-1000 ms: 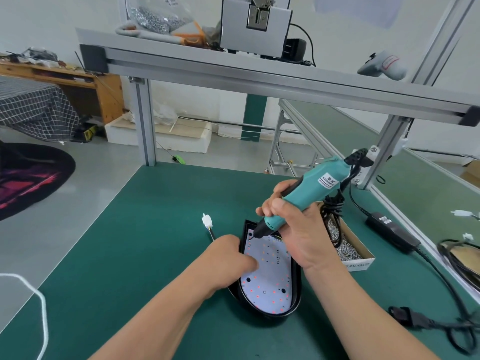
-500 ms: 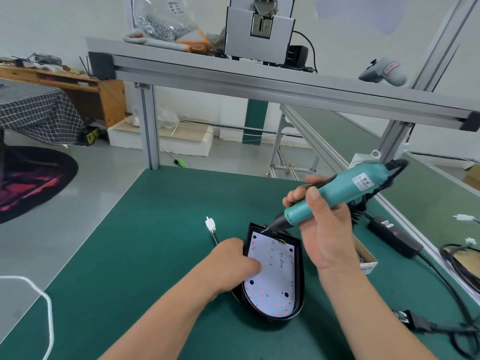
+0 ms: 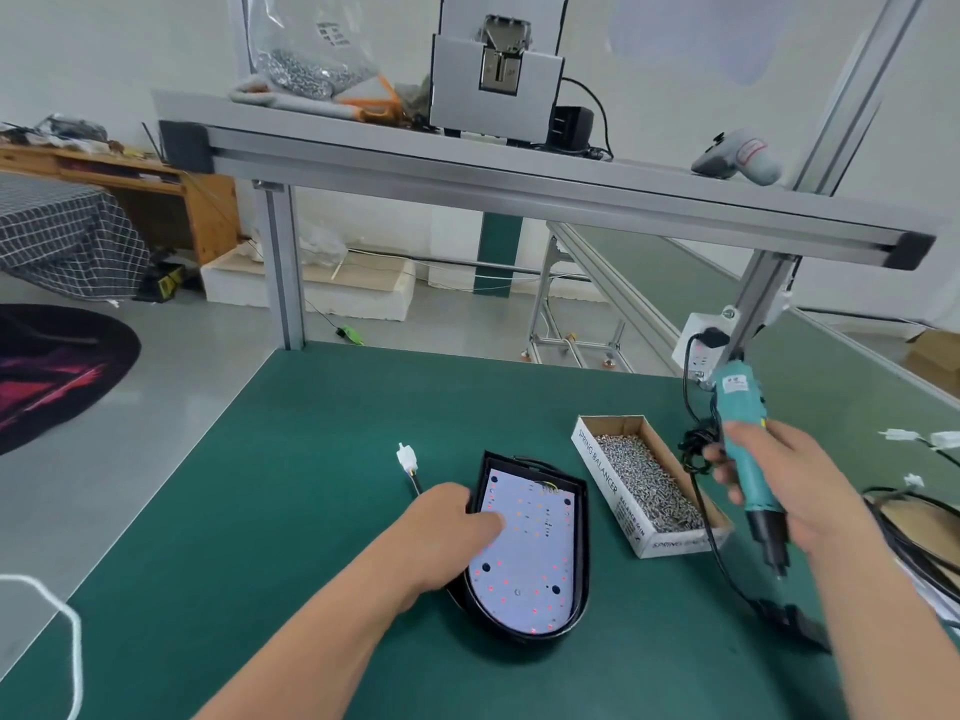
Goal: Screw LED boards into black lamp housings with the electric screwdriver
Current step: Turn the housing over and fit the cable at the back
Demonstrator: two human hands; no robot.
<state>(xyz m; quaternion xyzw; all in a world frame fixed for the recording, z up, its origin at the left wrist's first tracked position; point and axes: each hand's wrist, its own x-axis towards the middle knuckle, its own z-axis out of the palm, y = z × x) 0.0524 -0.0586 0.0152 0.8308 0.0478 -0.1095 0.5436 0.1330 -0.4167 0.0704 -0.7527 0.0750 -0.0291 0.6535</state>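
Open bench [image 3: 291,501] lies to your left, past the white connector [image 3: 405,456]. To your right the screw box [image 3: 613,491] and black cables [image 3: 722,558] crowd the path — shelf [image 3: 519,184] overhead.

This is looking like a small assembly workshop. A workbench topped with dark green matting [image 3: 322,485] is standing under a silver aluminium-profile frame [image 3: 519,184] that is carrying a clear plastic bag of screws [image 3: 306,65] and a grey metal box machine [image 3: 496,90]. An open cardboard box of small silver screws [image 3: 605,475] is sitting on the mat, near a teal corded electric screwdriver [image 3: 743,444].
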